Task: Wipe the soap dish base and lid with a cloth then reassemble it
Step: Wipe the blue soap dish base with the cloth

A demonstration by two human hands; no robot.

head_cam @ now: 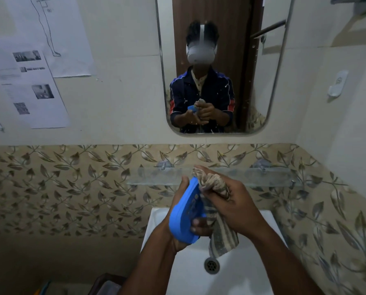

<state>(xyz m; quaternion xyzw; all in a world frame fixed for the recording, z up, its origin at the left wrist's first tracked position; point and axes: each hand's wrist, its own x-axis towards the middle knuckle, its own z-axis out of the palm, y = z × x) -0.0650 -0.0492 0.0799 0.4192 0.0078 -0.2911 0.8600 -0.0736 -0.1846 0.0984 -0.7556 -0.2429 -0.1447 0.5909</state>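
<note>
Lower centre of frame, above a white ceramic washbasin w/ round metal drain: left hand grips a blue plastic soap dish part, thumb along its upper edge, fingertips curled round its lower right side. Part held tilted, near upright; slotted inner face turned toward right hand. Base or lid: cannot tell. Right hand closed round a bunched beige-and-grey striped cloth, pressed against upper edge of the blue part; cloth tail hangs below the hands toward the drain. Clear glass shelf on leaf-pattern tile band just behind hands. Rounded wall mirror, upper centre, reflects the person holding both items. Printed paper sheets on wall, upper left.
</note>
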